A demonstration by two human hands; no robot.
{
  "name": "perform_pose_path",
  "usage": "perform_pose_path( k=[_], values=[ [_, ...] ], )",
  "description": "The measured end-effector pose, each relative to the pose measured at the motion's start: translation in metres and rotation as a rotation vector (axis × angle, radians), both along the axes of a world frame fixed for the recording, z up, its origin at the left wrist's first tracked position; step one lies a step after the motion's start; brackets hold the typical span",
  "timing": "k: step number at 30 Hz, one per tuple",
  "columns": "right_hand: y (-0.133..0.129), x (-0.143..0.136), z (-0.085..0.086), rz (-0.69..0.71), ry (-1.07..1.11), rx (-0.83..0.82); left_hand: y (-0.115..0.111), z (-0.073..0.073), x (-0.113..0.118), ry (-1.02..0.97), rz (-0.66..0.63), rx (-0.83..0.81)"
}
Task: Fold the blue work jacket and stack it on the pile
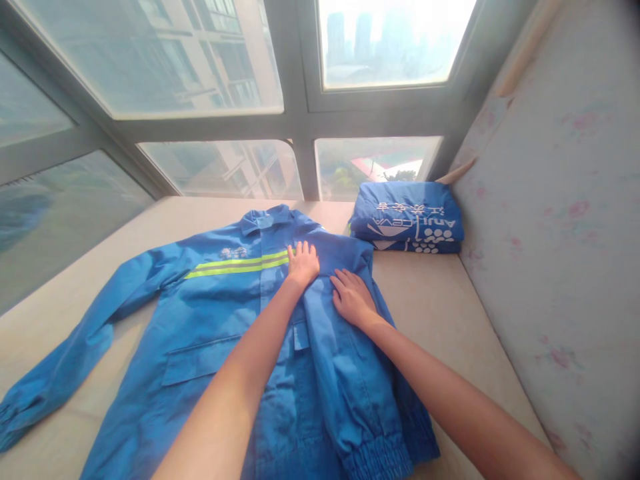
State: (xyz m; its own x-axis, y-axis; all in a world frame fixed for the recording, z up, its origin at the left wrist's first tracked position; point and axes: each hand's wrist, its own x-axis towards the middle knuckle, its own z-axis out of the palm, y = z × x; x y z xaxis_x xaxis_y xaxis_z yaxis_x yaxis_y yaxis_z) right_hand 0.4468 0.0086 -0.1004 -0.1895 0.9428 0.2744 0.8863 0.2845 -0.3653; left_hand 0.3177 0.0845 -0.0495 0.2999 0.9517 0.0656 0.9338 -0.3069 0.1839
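A blue work jacket [215, 313] lies front side up, its collar toward the window and a yellow-green reflective stripe across the chest. The sleeve on the right is folded inward over the body, with its elastic cuff near the bottom of the view. The other sleeve stretches out to the lower left. My left hand [303, 265] rests on the chest, fingers spread over the end of the stripe. Flat on the upper part of the folded sleeve is my right hand [353, 297], its fingers extended. Neither hand grips the cloth.
Two folded blue garments [407, 217] with white printing are stacked at the back right, beside the jacket's shoulder. A flower-patterned wall [555, 267] bounds the right side. Grey-framed windows [300, 127] rise behind the pale surface [430, 293].
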Motion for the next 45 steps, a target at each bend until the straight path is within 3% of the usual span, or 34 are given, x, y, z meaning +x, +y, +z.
perform_pose_path(
  k=[4, 8, 11, 13, 15, 19, 22, 26, 31, 36, 40, 45],
  values=[
    [-0.001, 0.0, 0.003, 0.003, 0.009, -0.002, -0.045, -0.014, -0.006, 0.021, -0.028, 0.001],
    [-0.002, 0.001, 0.005, 0.001, 0.0, -0.012, -0.132, -0.029, -0.017, 0.008, -0.078, 0.055],
    [-0.002, 0.002, 0.005, -0.003, -0.002, -0.028, -0.198, -0.032, -0.025, -0.005, -0.104, 0.058],
    [-0.001, 0.003, 0.004, -0.01, -0.003, -0.031, -0.23, -0.032, -0.029, -0.016, -0.131, 0.043],
    [0.0, 0.004, 0.006, -0.007, -0.015, -0.037, -0.247, -0.031, -0.032, -0.028, -0.158, 0.025],
    [-0.004, 0.002, 0.012, 0.022, -0.066, -0.092, -0.25, -0.029, -0.035, -0.049, -0.155, 0.006],
    [-0.025, -0.003, 0.015, -0.007, -0.09, -0.137, -0.247, -0.028, -0.036, -0.073, -0.156, -0.003],
    [-0.084, -0.004, 0.009, -0.001, -0.093, -0.096, -0.248, -0.029, -0.037, -0.124, -0.156, 0.013],
    [-0.157, 0.018, 0.001, 0.049, 0.037, -0.026, -0.249, -0.026, -0.038, -0.164, -0.146, -0.01],
    [-0.202, 0.041, -0.001, -0.171, 0.211, 0.033, -0.249, -0.024, -0.042, -0.227, -0.145, -0.031],
    [-0.229, 0.045, 0.0, -0.351, 0.257, -0.085, -0.25, -0.025, -0.043, -0.266, -0.139, -0.02],
    [-0.235, 0.029, 0.008, -0.334, 0.179, -0.217, -0.251, -0.023, -0.043, -0.299, -0.14, -0.032]
  ],
)
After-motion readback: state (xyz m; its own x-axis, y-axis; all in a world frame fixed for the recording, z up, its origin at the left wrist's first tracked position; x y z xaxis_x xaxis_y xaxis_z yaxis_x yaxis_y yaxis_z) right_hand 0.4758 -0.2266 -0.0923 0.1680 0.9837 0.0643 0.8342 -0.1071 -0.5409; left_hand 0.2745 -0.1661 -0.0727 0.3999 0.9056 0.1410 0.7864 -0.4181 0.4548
